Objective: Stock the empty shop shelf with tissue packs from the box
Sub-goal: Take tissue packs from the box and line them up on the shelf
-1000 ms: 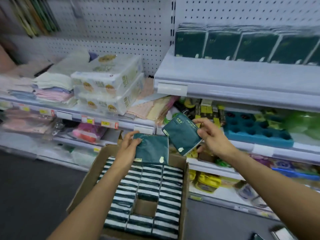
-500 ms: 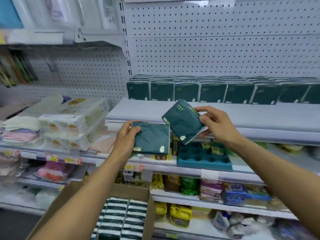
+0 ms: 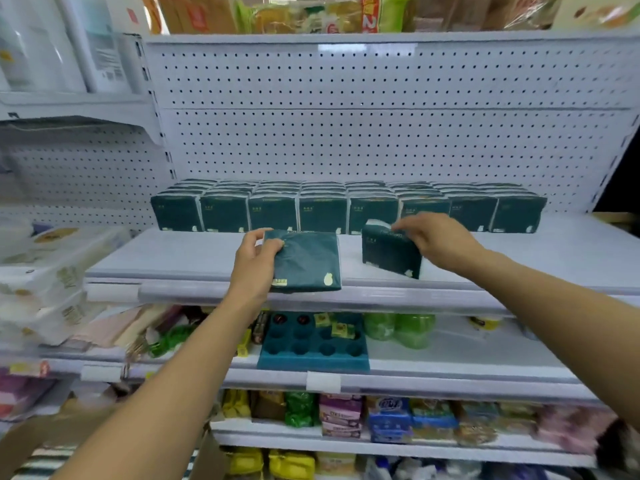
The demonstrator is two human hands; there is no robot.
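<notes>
The box [image 3: 31, 441] is cut off at the lower left; only a cardboard flap and a blurred strip of striped pack edges show. Goods on the top shelf and at the far left are blurred, labels unreadable. The right hand's fingertips are smeared by motion.

A row of dark green packs [image 3: 346, 213] stands upright along the rear of the shelf [image 3: 173, 258], against the pegboard [image 3: 381, 133]. One shelf down sit a teal tray [image 3: 313, 344] with round holes and green bottles [image 3: 398, 329]; below these, assorted packets.

The left hand [image 3: 254, 263] grips a pack [image 3: 304, 261] by its left edge, thumb on top, held flat over the shelf's front lip. The right hand [image 3: 434, 239] grasps a second pack [image 3: 391, 251] by its top, tilted, lower edge at or near the shelf surface; contact cannot be confirmed. It stands just before the row.
</notes>
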